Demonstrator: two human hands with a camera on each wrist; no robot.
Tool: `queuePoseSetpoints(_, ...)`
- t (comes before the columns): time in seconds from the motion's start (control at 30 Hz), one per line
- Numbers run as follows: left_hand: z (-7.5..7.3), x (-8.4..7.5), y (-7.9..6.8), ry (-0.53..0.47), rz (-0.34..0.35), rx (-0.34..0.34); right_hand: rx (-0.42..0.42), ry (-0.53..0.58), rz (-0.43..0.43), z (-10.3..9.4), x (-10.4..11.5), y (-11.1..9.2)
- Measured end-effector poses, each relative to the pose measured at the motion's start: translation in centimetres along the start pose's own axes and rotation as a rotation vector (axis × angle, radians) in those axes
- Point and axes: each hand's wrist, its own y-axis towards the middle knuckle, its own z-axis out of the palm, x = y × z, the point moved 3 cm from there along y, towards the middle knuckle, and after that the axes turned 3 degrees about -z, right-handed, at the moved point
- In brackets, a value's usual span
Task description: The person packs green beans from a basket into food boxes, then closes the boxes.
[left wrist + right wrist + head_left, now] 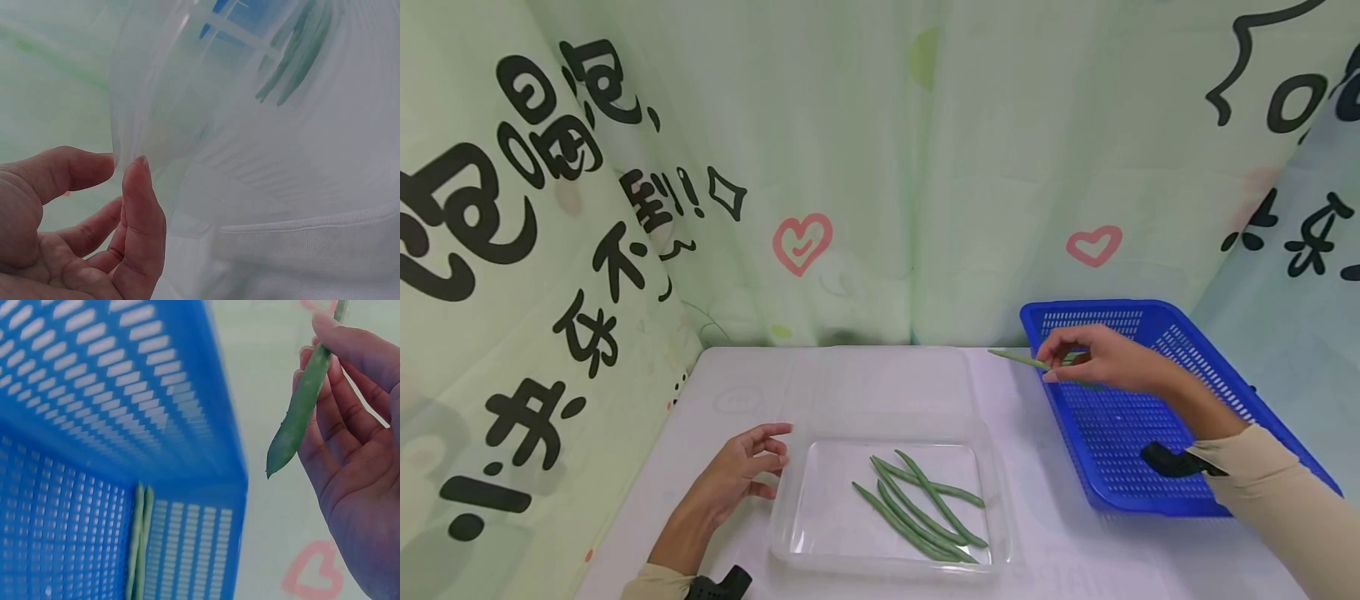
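Bean point(294, 428) pinched by right hand point(362, 456), ends jutting past fingers point(334, 422).

Your left hand point(745, 467) is low and close to you, with its fingers point(144, 231) a little bent and spread apart. Your right hand point(1097, 358) reaches farther out and to the side, with its thumb point(356, 347) and fingertips point(304, 357) pinching. Your arms are well apart, and your right sleeve point(1270, 479) ends before the wrist point(1183, 396).
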Motion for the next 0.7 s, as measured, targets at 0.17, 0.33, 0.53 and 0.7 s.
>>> queuePoseSetpoints(0.17, 0.0, 0.0, 0.0, -0.001, -0.001, 0.006, 0.031, 0.021, -0.011, 1.0, 1.1, 0.8)
queuePoseSetpoints(0.33, 0.0, -0.1, 0.0, -0.005, 0.002, 0.01, 0.053, 0.044, -0.03, 2.2, 2.2, 1.5)
queuePoseSetpoints(0.53, 0.0, -0.1, 0.0, -0.002, -0.003, 0.007, 0.098, 0.075, -0.064, 3.7, 3.6, 2.5)
queuePoseSetpoints(0.7, 0.1, -0.1, 0.1, -0.007, -0.007, 0.005, 0.132, 0.087, -0.099, 4.9, 4.7, 3.1)
